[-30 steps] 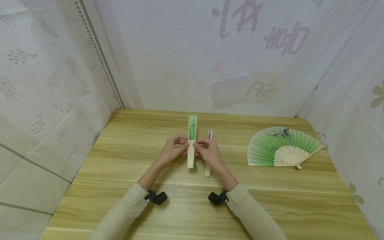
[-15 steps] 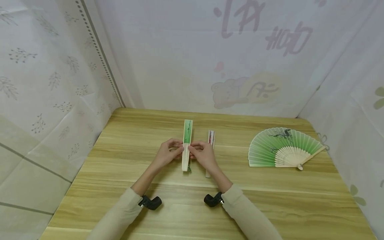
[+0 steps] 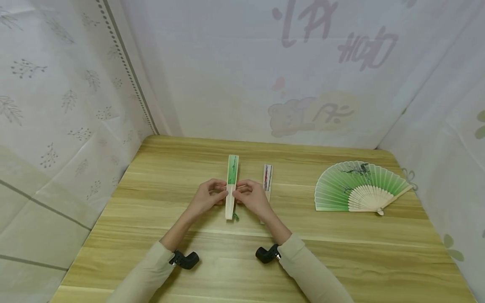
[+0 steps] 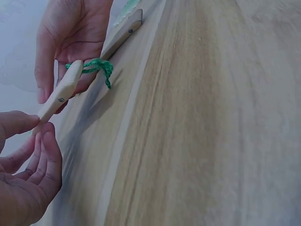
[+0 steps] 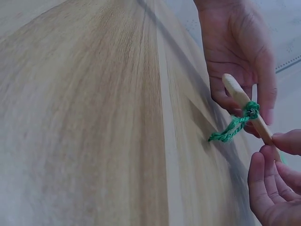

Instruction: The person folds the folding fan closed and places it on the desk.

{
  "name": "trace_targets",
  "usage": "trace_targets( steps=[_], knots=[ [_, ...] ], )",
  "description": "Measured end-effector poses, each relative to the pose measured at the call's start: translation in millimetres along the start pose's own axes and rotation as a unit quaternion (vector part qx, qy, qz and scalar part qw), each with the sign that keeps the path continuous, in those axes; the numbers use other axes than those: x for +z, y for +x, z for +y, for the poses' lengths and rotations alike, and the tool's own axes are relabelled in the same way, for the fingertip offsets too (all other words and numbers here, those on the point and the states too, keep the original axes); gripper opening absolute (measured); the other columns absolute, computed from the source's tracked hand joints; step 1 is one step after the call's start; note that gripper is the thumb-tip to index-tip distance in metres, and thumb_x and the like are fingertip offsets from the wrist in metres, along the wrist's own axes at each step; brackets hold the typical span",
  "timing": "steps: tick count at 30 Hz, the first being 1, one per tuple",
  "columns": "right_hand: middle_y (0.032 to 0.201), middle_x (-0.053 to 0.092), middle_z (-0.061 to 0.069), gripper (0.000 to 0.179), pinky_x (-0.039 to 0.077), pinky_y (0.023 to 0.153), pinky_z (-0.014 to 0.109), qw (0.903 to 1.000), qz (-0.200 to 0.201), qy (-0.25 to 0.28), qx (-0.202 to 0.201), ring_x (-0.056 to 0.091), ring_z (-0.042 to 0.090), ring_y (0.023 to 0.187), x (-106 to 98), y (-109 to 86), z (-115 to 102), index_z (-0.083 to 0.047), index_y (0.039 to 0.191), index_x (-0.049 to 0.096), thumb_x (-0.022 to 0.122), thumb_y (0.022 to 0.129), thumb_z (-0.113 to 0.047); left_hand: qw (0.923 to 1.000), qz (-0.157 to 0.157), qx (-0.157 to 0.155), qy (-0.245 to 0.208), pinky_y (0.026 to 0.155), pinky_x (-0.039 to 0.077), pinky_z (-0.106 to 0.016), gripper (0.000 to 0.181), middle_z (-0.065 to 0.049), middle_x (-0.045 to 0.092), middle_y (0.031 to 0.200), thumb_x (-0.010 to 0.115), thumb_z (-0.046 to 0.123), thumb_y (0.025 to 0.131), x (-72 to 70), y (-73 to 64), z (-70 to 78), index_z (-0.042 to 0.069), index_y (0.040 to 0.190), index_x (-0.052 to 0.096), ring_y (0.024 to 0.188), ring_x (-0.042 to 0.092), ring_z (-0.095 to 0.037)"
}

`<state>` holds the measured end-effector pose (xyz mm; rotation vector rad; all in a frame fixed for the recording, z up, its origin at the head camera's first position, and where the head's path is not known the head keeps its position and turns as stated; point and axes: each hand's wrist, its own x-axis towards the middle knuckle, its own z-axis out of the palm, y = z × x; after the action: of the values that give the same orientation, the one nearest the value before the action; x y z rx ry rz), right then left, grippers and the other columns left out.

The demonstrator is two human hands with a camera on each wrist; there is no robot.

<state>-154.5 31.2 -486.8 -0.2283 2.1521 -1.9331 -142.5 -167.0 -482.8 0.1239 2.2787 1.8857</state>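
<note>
Head view: the left hand [image 3: 206, 198] and right hand [image 3: 252, 197] pinch a closed green fan [image 3: 230, 186] between them, fingers curled on its wooden sticks from either side, its green end pointing away from both hands over the tabletop [image 3: 159, 235]. Only this view shows a second closed fan [image 3: 267, 179] lying just past the right hand's outer side, and an open green fan [image 3: 359, 187] well off beyond that

Left wrist view: the left hand [image 4: 26, 176] grips the closed green fan [image 4: 61, 92] near its rivet with fingers curled narrow, the right hand [image 4: 70, 40] clasping it opposite; a green cord [image 4: 101, 69] hangs at the pivot, unseen in detail from the head

Right wrist view: the right hand [image 5: 275, 181] pinches the stick's end, and the green cord [image 5: 235, 125] dangles toward the tabletop below the left hand [image 5: 237, 49]
</note>
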Motion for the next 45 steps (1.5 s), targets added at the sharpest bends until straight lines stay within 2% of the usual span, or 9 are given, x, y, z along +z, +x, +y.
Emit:
trace_targets(
  steps=[9,16,24,30,39,45],
  knots=[
    [0.093,0.070,0.016,0.030,0.061,0.071,0.037,0.9997,-0.016,0.004,0.019,0.071,0.028,0.080,8.0,0.7,1.6,0.009,0.120,0.063,0.073,0.092,0.003,0.9997,0.002,-0.015,0.017,0.069,0.060,-0.035,0.034,-0.022,0.066,0.111,0.069,0.000,0.096,-4.5,-5.9,-1.8,-0.010,0.126,0.058,0.088,0.070,-0.026],
    [0.091,0.069,0.016,0.030,0.061,0.069,0.036,0.9992,-0.012,0.012,0.037,0.071,0.027,0.079,14.0,1.8,2.7,0.011,0.118,0.063,0.073,0.090,0.007,0.9990,0.003,-0.011,0.043,0.065,0.060,-0.036,0.031,-0.021,0.066,0.105,0.068,-0.002,0.096,-6.3,-6.5,-3.2,-0.012,0.123,0.058,0.083,0.069,-0.027],
    [0.089,0.070,0.016,0.030,0.061,0.067,0.035,0.9990,-0.016,-0.004,0.042,0.071,0.028,0.075,15.0,5.4,4.1,0.012,0.115,0.063,0.076,0.088,0.006,0.9968,0.006,-0.032,0.073,0.064,0.060,-0.035,0.028,-0.016,0.067,0.102,0.070,-0.001,0.095,-7.1,-7.7,-1.8,-0.007,0.121,0.061,0.080,0.069,-0.025],
    [0.092,0.070,0.018,0.031,0.061,0.071,0.037,0.9981,-0.028,-0.014,0.053,0.071,0.035,0.081,14.6,5.6,2.7,0.012,0.116,0.064,0.077,0.088,0.004,0.9952,0.005,-0.021,0.095,0.062,0.059,-0.035,0.028,-0.015,0.068,0.100,0.071,-0.001,0.094,-8.3,-10.9,-2.7,-0.007,0.120,0.061,0.078,0.068,-0.024],
    [0.092,0.069,0.018,0.026,0.061,0.069,0.034,0.9971,-0.041,-0.008,0.064,0.071,0.027,0.076,11.2,4.1,-1.4,0.012,0.113,0.064,0.073,0.090,0.006,0.9954,0.002,-0.004,0.095,0.060,0.059,-0.035,0.025,-0.017,0.068,0.100,0.071,-0.003,0.094,-12.7,-13.1,-3.6,-0.007,0.117,0.062,0.080,0.069,-0.026],
    [0.093,0.070,0.018,0.028,0.061,0.071,0.035,0.9972,-0.052,0.007,0.053,0.072,0.029,0.078,4.6,4.2,1.2,0.012,0.116,0.063,0.073,0.091,0.003,0.9956,-0.002,0.010,0.093,0.058,0.058,-0.035,0.024,-0.017,0.069,0.098,0.070,-0.004,0.094,-15.3,-13.3,-1.4,-0.007,0.116,0.062,0.078,0.069,-0.027]
  ],
)
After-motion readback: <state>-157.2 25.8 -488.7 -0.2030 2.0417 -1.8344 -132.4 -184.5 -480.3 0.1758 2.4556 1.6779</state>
